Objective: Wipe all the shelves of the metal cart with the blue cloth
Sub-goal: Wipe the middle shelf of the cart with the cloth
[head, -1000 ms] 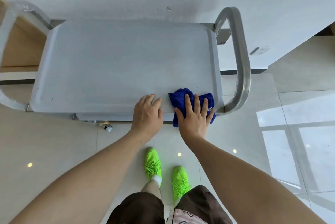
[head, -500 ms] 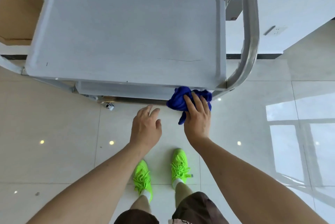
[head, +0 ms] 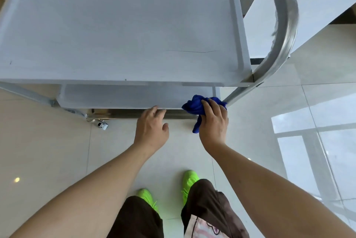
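The metal cart's top shelf [head: 119, 31] fills the upper part of the view, bare and grey. Below its front edge the middle shelf [head: 119, 96] shows as a narrow strip. My right hand [head: 212, 122] grips the bunched blue cloth [head: 194, 105] at the right front corner of that middle shelf, a tail of cloth hanging down. My left hand [head: 151, 128] holds nothing, fingers apart, fingertips at the middle shelf's front edge. A lower shelf edge [head: 134, 113] shows just beneath.
The cart's curved tube handle [head: 283, 25] rises on the right. A caster wheel [head: 101, 124] sits under the cart's left side. Glossy floor tiles [head: 48, 151] lie all around. My green shoes [head: 189, 179] stand close behind the hands. A white wall is behind the cart.
My right hand took the blue cloth off the top shelf and brought it down to the middle shelf's right corner. My left hand left the top shelf and lowered too. The view moved closer and lower.
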The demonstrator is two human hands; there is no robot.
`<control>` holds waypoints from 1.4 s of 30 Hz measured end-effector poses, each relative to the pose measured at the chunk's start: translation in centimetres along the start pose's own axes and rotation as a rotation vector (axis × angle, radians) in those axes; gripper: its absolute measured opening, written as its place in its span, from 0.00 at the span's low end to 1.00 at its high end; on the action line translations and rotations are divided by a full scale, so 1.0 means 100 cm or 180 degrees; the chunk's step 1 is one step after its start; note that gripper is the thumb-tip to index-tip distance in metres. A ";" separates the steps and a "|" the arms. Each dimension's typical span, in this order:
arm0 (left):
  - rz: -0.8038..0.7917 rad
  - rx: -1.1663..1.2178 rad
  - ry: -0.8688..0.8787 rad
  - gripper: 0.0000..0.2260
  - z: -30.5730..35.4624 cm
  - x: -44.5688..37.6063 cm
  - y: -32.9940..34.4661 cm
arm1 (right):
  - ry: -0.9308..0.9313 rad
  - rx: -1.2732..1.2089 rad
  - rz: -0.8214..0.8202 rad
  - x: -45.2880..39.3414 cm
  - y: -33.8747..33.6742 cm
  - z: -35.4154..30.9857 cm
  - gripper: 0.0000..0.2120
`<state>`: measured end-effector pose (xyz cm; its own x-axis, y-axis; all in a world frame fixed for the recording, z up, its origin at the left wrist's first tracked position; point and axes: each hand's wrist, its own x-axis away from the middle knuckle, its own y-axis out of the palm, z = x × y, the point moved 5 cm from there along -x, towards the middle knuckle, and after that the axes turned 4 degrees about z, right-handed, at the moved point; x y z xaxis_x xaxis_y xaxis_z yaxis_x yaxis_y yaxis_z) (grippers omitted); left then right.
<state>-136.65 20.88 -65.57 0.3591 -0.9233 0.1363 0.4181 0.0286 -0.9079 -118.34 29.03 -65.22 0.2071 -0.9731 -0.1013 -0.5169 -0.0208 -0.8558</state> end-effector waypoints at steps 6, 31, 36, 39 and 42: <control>0.0310 -0.0248 0.0545 0.21 -0.017 -0.073 0.055 | -0.0106 0.0331 0.0194 -0.038 0.074 0.033 0.22; 0.1426 -0.0715 0.1203 0.11 -0.022 -0.185 0.125 | -0.0041 0.1165 -0.0009 -0.127 0.161 0.082 0.36; 0.1500 -0.0612 0.1176 0.13 -0.015 -0.199 0.127 | -0.0071 0.1271 -0.0015 -0.151 0.164 0.086 0.36; 0.1546 -0.0547 0.1201 0.13 -0.016 -0.200 0.128 | -0.0146 0.1313 -0.0080 -0.161 0.165 0.086 0.36; 0.1593 -0.0523 0.1210 0.12 -0.017 -0.201 0.128 | -0.0207 0.1315 -0.0100 -0.170 0.165 0.087 0.36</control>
<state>-139.90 39.20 -80.63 0.1445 -0.8855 -0.4416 0.1328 0.4596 -0.8782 -123.20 47.18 -82.03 0.2762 -0.9567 -0.0923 -0.1356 0.0563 -0.9892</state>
